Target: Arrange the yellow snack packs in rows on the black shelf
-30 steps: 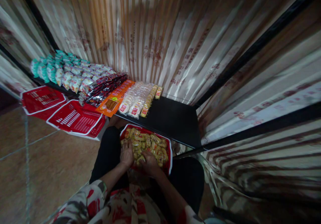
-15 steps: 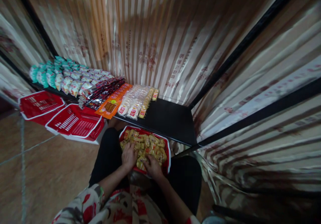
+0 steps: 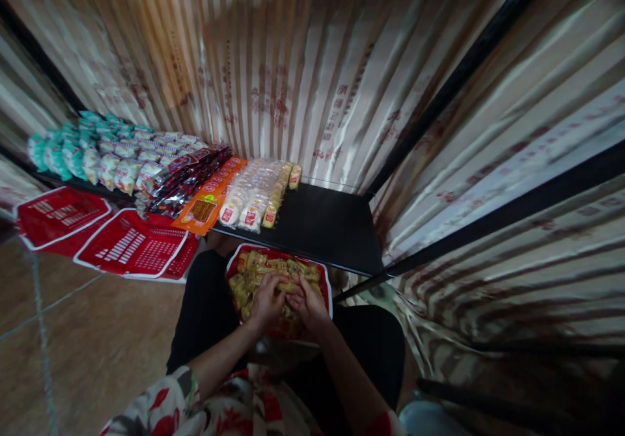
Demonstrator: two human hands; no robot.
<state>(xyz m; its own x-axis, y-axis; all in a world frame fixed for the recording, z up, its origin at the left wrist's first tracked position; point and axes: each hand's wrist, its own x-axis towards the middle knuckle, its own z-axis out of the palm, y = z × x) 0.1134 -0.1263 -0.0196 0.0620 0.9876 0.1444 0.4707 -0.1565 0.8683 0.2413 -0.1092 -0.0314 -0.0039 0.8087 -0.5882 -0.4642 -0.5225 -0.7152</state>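
1. two patterned sleeves [image 3: 161,397] are lying nearest, with bare forearms stretching forward between dark-trousered knees [image 3: 202,312].
2. the left hand [image 3: 268,300] and the right hand [image 3: 308,302] are hovering side by side over the near half of a red basket, fingers bending inward and tips almost meeting. each grip is looking narrow, with something yellowish showing between the fingertips; whether either one is actually pinching a packet, i cannot tell.
3. the red basket [image 3: 331,293] is sitting between the knees, its white rim showing, and small yellow packets [image 3: 254,268] are heaping loosely inside it, partly hiding under the hands.
4. off to the left, two more red baskets [image 3: 129,244] with white rims are standing near the floor, below the shelf's edge.
5. just beyond the knees, a black shelf [image 3: 336,224] is running across. from right to left it is carrying yellow packets in a row [image 3: 274,198], clear-wrapped white packets [image 3: 250,211], an orange bag [image 3: 208,205], dark red shiny bags [image 3: 188,179], white bags [image 3: 127,170] and teal bags [image 3: 63,156].
6. behind everything, a striped curtain [image 3: 293,52] is hanging in folds.
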